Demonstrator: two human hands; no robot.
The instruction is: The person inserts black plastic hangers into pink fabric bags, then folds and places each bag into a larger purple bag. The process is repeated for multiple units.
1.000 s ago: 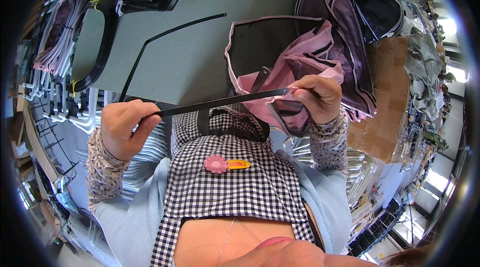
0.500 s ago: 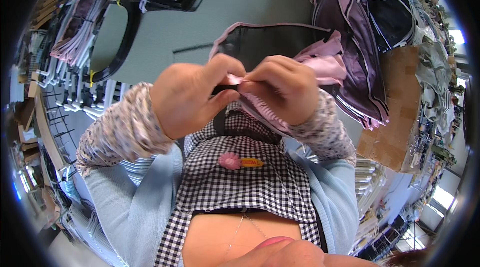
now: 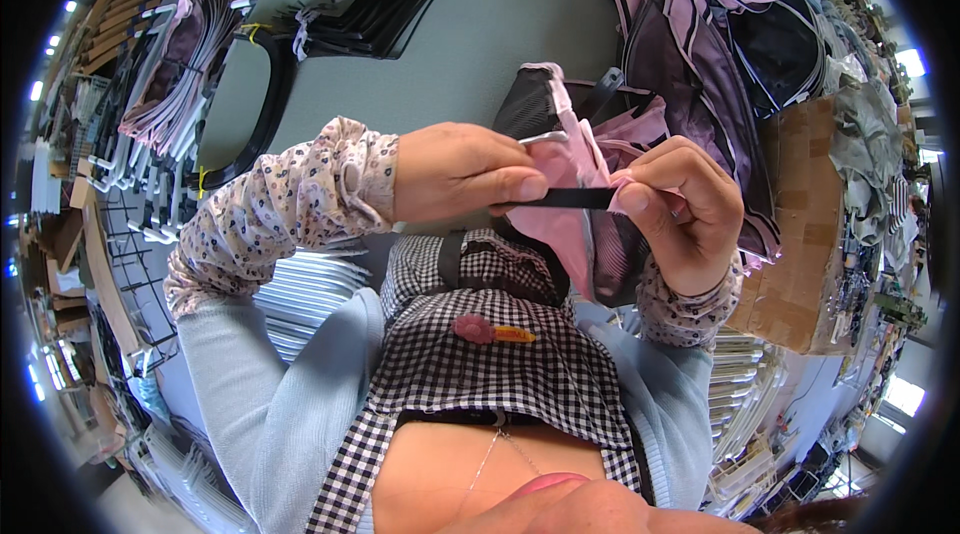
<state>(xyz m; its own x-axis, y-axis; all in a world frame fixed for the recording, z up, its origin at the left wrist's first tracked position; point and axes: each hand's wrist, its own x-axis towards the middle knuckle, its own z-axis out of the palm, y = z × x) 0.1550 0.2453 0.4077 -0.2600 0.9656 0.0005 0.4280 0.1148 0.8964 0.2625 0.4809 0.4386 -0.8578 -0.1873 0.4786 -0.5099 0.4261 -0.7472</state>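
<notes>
L hand [image 3: 460, 176], ctr of frame, pinches blk strip [image 3: 578, 199]; R hand [image 3: 688, 209], ctr-right, fingers closed on pink fabric [image 3: 560, 166] at strip's R end.

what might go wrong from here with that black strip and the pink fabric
The black strip might slip, since the right hand seems to pinch it by fingertips and the left hand holds it farther along.
The pink fabric could bunch or snag, as it hangs in loose folds around the strip.
A tug could disturb the dark fabric pile close behind it.
</notes>
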